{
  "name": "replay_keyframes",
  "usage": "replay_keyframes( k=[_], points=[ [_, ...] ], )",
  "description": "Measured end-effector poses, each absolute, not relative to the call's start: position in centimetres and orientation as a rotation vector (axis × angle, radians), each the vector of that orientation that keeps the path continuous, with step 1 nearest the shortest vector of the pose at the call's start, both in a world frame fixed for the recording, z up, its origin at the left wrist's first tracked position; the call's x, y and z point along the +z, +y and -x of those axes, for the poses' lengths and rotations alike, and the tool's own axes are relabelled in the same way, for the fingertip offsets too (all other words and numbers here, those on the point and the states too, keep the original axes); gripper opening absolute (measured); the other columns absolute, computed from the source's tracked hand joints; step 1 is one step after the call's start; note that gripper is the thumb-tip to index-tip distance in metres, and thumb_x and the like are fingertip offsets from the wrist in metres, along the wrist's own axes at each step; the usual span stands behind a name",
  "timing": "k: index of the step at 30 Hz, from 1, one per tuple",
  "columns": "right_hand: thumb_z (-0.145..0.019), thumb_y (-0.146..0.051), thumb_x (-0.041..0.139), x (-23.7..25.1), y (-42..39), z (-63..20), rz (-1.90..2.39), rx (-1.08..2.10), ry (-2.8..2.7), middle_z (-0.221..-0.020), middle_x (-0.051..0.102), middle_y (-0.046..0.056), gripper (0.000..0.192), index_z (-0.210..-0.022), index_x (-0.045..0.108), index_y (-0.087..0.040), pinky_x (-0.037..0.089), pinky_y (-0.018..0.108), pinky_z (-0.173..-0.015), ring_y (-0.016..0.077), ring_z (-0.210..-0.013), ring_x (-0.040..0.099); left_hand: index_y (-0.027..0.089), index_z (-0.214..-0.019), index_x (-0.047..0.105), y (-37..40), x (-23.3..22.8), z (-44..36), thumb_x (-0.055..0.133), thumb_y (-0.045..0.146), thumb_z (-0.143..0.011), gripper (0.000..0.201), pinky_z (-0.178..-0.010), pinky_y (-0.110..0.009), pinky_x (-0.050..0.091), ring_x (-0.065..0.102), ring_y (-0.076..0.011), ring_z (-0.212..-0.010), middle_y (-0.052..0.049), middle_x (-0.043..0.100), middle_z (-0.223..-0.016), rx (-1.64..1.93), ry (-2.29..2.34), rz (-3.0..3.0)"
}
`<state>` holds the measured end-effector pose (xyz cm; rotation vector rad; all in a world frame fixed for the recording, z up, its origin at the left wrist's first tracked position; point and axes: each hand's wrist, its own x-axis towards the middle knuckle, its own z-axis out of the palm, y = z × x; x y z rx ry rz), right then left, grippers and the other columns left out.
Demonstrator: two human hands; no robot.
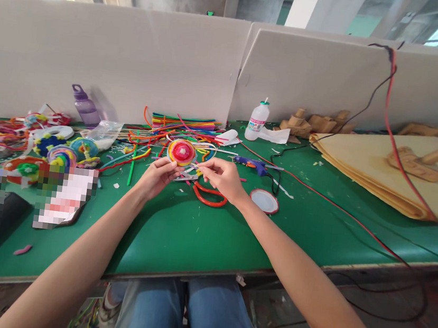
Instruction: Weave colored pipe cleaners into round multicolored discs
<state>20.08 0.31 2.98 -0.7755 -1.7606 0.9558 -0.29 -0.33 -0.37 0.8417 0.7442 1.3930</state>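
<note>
My left hand (157, 176) holds a round spiral disc of coloured pipe cleaners (181, 152), red and pink at its middle with a yellow rim, just above the green table (178, 233). My right hand (221, 177) pinches a thin stick or strand (194, 167) at the disc's lower right edge, fingertips almost touching the left hand's. Under the hands lies a loop of red pipe cleaner (209, 196). What exactly the right fingers pinch is too small to tell.
A pile of coloured pipe cleaners (182, 123) lies behind the disc. Finished discs (62, 154) lie at left by a purple bottle (85, 106). A blue glue gun (254, 163), a round lid (264, 200), a white bottle (257, 120), red and black cables and tan foam sheets (382, 163) lie at right.
</note>
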Motion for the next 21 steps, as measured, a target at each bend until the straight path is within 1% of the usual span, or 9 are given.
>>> replay_keyframes(
  k=[6, 13, 21],
  points=[
    [-0.077, -0.031, 0.064, 2.89, 0.38, -20.06, 0.767, 0.97, -1.753, -0.058, 0.059, 0.0, 0.018, -0.077, 0.067, -0.014, 0.039, 0.024, -0.048, 0.0089, -0.051, 0.05, 0.015, -0.075, 0.066, -0.32, -0.47, 0.36, 0.084, 0.022, -0.058, 0.025, -0.071, -0.021, 0.053, 0.069, -0.0127, -0.071, -0.003, 0.073, -0.074, 1.386, 0.759, -0.843],
    [-0.077, -0.03, 0.064, 2.81, 0.44, -20.03, 0.764, 0.961, -1.751, -0.06, 0.06, 0.0, 0.017, -0.077, 0.067, -0.013, 0.039, 0.024, -0.048, 0.0086, -0.051, 0.051, 0.015, -0.076, 0.067, -0.32, -0.52, 0.4, 0.085, 0.024, -0.058, 0.027, -0.069, -0.02, 0.053, 0.068, -0.0112, -0.068, -0.002, 0.073, -0.073, 1.382, 0.749, -0.849],
    [-0.076, -0.031, 0.064, 2.84, 0.39, -20.04, 0.777, 0.97, -1.75, -0.062, 0.061, 0.001, 0.018, -0.077, 0.067, -0.014, 0.039, 0.024, -0.048, 0.009, -0.052, 0.051, 0.015, -0.076, 0.067, -0.26, -0.59, 0.43, 0.085, 0.024, -0.058, 0.028, -0.069, -0.019, 0.053, 0.069, -0.0113, -0.069, -0.002, 0.073, -0.074, 1.38, 0.751, -0.855]
  ],
)
